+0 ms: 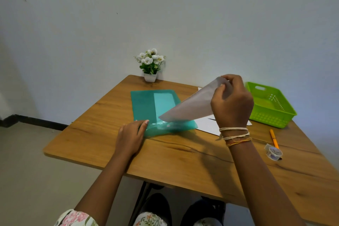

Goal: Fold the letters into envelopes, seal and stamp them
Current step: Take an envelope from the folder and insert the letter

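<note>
A teal plastic document folder [145, 104] lies flat on the wooden table [183, 154]. My left hand [131, 136] presses its near left corner with straight fingers. My right hand [232, 101] pinches the top corner of a white sheet of paper [190, 107] and holds it lifted; the sheet's lower end is still at the folder's near opening. More white paper [208, 124] lies flat on the table under my right hand, partly hidden.
A green plastic basket [269, 105] stands at the right. An orange pen [274, 138] and a small tape dispenser [273, 152] lie near the right edge. A small white pot of flowers [150, 65] sits at the back by the wall.
</note>
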`<state>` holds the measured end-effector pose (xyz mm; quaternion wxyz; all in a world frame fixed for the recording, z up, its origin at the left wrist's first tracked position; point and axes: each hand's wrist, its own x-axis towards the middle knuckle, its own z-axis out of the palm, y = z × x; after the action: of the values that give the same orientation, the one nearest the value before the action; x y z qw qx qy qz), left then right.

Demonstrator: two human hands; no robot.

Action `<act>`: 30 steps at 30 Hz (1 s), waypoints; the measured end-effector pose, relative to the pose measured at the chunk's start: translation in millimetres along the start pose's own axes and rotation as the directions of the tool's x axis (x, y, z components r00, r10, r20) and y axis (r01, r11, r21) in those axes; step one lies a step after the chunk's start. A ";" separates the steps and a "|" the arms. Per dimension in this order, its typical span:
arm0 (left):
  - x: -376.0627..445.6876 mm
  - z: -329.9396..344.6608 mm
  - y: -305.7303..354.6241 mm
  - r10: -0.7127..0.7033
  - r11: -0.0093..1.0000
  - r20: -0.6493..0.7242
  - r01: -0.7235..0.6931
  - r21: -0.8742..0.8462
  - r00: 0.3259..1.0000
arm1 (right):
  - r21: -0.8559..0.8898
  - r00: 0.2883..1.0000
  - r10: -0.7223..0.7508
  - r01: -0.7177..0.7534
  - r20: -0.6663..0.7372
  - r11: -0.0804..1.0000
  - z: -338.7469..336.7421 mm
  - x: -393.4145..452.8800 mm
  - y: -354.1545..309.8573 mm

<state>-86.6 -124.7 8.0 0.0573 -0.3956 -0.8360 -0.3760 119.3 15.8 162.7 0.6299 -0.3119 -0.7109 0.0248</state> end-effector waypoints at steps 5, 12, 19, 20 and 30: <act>1.9 -1.6 0.5 -0.003 0.999 0.035 0.001 0.053 0.999 | 0.013 0.986 0.023 -0.021 -0.168 1.000 -4.2 5.1 2.8; 4.1 6.5 -4.6 0.045 0.992 -0.001 -0.045 0.118 0.999 | 0.101 0.987 -0.141 0.133 0.079 0.986 24.2 -51.6 20.3; 3.7 7.2 -0.5 0.026 0.937 -0.005 -0.022 0.350 1.000 | 0.044 0.823 -0.105 0.096 0.558 0.994 35.4 -126.4 43.0; 3.3 6.7 1.3 0.061 0.918 0.009 -0.060 0.392 0.998 | 0.033 0.801 -0.098 0.098 0.591 0.995 35.0 -132.4 44.8; -4.9 36.7 49.0 0.090 0.934 0.334 -0.196 0.299 0.938 | -0.089 0.739 0.018 0.057 0.673 0.994 44.7 -143.0 55.8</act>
<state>-41.4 -83.2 8.6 0.0159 -0.4959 -0.8536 -0.1587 103.3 8.7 3.7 0.3138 -0.3069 -0.8938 0.0923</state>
